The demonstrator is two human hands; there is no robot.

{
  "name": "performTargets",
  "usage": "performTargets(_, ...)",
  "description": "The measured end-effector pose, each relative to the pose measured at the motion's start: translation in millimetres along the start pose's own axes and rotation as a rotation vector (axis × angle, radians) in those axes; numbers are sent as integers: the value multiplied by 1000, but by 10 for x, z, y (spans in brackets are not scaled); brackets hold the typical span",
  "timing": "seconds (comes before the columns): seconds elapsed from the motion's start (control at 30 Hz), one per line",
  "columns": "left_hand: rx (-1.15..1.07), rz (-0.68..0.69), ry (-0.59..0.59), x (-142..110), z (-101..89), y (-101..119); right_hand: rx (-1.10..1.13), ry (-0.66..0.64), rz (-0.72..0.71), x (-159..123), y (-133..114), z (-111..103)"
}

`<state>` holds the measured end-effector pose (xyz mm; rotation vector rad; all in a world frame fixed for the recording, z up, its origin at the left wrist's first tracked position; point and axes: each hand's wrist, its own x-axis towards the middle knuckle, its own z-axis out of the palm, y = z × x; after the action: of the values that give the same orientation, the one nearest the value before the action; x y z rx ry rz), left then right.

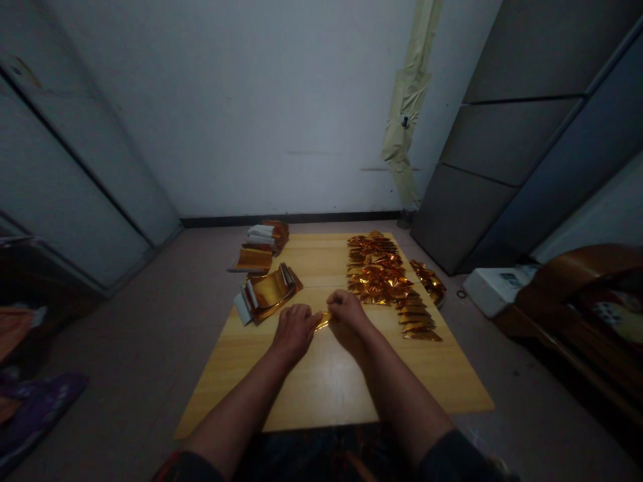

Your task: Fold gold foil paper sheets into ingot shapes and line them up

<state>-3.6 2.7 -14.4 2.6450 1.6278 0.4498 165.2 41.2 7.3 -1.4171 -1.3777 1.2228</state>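
Both my hands meet over the middle of a low yellow wooden board (321, 381) on the floor. My left hand (294, 329) and my right hand (346, 310) are closed in a pinch on one small piece of gold foil paper (324, 320) held between them. Just left of my left hand lies a curled stack of gold foil sheets (268, 291). To the right of my right hand spreads a pile of folded gold foil pieces (384, 274), with a row of them running toward the near right.
More foil sheet stacks (264, 248) sit at the board's far left. A grey cabinet (502, 147) stands at the right, a white box (495, 289) and dark wooden furniture (583, 301) beside it. The white wall is ahead; cloth bundles (30, 402) lie at the left.
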Motion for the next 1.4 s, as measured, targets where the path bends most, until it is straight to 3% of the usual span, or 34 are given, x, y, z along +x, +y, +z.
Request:
performTargets(0.1,1,-13,0,-7,-2,10,25,-126,38,16,-38,146)
performTargets(0.2,-30,-45,9,-13,14,12,2,-107,13,25,25,244)
performTargets(0.5,-145,-57,167,-164,36,-46,-81,-145,15,57,86,208)
performTargets(0.73,-119,-28,85,-334,-72,-24,-317,-213,-35,44,59,187)
performTargets(1.1,-171,-32,144,-412,-64,-33,-897,-270,-114,81,-164,252)
performTargets(1.4,-185,-49,143,-416,-80,-11,-828,-219,-43,201,-72,268)
